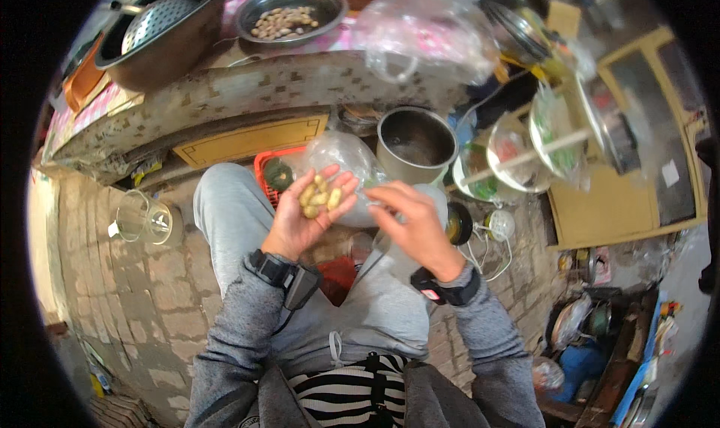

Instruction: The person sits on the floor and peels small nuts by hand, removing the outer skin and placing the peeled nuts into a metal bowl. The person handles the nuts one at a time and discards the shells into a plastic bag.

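Palm up, my left hand [306, 217] cradles several unshelled peanuts [319, 196], its fingers pointing up and right. Just to the right, my right hand [410, 223] hovers with bent fingers apart; nothing shows between its fingertips. Beneath and beyond both hands lies a clear plastic bag [343, 155], and a red plastic basket [264, 172] holding a dark green squash [278, 174] is partly hidden by my left hand. On the counter, a metal bowl [292, 37] contains a heap of shelled peanuts [284, 22].
An empty metal pot [417, 141] stands beyond my right hand. A tiered rack [517, 155] with bagged food is to its right. At left, a clear plastic pitcher [147, 221] sits on the brick floor. A dark basin [163, 46] and a plastic bag [427, 34] rest on the counter.
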`<state>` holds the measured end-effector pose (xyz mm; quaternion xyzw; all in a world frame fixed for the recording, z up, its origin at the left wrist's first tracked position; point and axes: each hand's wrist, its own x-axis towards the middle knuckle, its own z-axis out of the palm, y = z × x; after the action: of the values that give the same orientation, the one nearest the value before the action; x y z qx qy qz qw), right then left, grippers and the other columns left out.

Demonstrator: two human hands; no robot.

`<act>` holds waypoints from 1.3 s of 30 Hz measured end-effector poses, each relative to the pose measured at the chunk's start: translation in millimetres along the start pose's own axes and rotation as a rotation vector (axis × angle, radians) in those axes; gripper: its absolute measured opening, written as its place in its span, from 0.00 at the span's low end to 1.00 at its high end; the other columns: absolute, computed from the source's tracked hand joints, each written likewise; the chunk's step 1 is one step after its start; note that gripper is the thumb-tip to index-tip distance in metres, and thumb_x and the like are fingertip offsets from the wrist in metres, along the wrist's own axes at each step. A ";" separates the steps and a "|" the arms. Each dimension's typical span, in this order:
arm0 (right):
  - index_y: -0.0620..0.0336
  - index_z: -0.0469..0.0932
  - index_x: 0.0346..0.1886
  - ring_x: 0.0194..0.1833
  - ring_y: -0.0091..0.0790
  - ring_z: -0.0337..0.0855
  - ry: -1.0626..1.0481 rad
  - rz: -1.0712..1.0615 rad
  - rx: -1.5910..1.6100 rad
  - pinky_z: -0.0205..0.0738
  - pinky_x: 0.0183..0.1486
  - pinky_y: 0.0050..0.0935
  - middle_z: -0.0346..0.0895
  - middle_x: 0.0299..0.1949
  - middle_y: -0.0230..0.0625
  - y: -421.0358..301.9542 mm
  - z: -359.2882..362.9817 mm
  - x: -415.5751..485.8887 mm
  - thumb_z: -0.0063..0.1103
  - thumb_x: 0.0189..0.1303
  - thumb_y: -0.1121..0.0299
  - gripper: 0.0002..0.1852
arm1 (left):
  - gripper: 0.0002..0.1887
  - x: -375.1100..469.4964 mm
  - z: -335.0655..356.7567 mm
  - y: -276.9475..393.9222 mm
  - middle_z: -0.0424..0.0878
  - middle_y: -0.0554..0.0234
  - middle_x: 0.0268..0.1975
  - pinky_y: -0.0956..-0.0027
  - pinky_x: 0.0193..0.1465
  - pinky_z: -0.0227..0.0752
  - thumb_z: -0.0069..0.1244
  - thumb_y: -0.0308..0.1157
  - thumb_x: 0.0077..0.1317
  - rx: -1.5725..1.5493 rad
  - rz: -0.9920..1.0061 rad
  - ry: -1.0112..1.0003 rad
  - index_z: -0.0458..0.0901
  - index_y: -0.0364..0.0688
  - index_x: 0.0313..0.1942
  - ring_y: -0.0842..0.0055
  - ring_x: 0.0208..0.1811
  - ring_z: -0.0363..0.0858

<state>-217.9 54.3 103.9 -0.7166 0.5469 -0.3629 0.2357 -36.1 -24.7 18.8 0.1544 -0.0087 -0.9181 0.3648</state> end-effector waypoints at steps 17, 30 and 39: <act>0.66 0.75 0.42 0.33 0.18 0.77 0.056 0.509 0.434 0.73 0.34 0.17 0.77 0.34 0.29 8.8 54.6 53.0 0.60 0.59 0.80 0.08 | 0.13 6.8 -4.4 14.8 0.79 0.64 0.42 0.72 0.44 0.75 0.44 0.39 0.71 0.065 0.126 0.198 0.76 0.39 0.46 0.78 0.43 0.78; 0.65 0.75 0.43 0.31 0.19 0.79 0.055 0.534 0.571 0.72 0.31 0.17 0.81 0.30 0.32 20.3 69.8 52.3 0.59 0.61 0.78 0.08 | 0.10 2.3 -1.7 9.6 0.76 0.73 0.35 0.81 0.33 0.66 0.48 0.35 0.69 0.299 0.089 0.123 0.76 0.40 0.46 0.88 0.35 0.72; 0.66 0.75 0.47 0.31 0.27 0.78 0.057 0.428 1.210 0.72 0.33 0.24 0.78 0.37 0.38 36.3 65.2 55.1 0.47 0.71 0.61 0.16 | 0.12 -49.4 14.5 27.3 0.77 0.65 0.35 0.84 0.19 0.57 0.50 0.33 0.67 0.202 -0.113 -0.091 0.74 0.36 0.47 0.90 0.23 0.66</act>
<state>-181.8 -12.8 51.0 -0.3221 0.3825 -0.5713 0.6508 11.9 -12.9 49.8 0.1490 -0.1090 -0.9377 0.2944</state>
